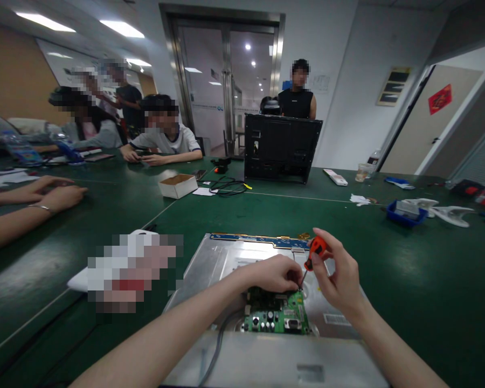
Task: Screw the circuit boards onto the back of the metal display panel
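Observation:
A screwdriver with an orange and black handle is held in my right hand, fingers closed round the handle. Its shaft slants down to the upper right corner of a green circuit board. Close to the tip, my left hand rests over the board's top edge with its fingertips pinched together; what they hold, if anything, is hidden. The board sits on a silver metal panel, which lies flat before me. Along the panel's far edge runs a narrow blue circuit strip.
A grey cable crosses the panel's near left. On the green table stand a black monitor back, a small white box, a blue tray and a plastic cup. Another person's hands rest at left.

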Available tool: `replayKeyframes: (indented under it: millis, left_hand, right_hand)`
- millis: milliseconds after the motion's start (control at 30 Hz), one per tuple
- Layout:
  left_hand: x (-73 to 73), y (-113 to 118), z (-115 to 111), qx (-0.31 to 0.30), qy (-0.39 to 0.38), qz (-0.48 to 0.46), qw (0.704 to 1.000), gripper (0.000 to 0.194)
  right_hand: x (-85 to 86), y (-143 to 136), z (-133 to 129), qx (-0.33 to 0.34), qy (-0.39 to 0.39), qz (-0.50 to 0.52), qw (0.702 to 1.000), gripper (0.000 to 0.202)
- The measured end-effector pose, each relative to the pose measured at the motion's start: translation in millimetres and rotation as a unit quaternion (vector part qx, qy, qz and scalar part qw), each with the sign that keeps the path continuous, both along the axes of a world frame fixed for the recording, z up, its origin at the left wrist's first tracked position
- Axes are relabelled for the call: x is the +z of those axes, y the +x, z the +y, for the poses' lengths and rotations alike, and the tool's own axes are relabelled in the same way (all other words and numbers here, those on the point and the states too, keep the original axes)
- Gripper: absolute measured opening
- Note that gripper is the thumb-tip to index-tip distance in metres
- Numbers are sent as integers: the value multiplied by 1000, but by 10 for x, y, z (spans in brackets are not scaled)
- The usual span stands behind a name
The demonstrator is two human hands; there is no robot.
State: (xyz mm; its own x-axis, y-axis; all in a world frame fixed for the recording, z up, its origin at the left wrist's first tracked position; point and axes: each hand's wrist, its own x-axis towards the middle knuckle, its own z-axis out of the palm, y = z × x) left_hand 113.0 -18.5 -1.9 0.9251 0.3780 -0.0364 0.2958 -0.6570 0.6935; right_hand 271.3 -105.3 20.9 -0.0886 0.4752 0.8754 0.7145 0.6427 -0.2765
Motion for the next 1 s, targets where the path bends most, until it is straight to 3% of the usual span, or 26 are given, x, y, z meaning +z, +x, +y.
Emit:
replayKeyframes:
  millis: [233, 667, 1000]
  left_hand:
    - [-11, 2, 13, -3, -4, -4, 1000, 15]
    - [28, -1, -10, 9, -9, 14, 1000, 10]
    - [-15, -1, 11, -1, -6, -8, 1000, 14]
  right_hand:
    - [-27, 2, 48, -18, 39, -10, 999, 37]
    - [9, -3, -3, 4, 2, -1, 1000, 37]
    - [-30, 18, 55, -12, 34, -15, 999, 37]
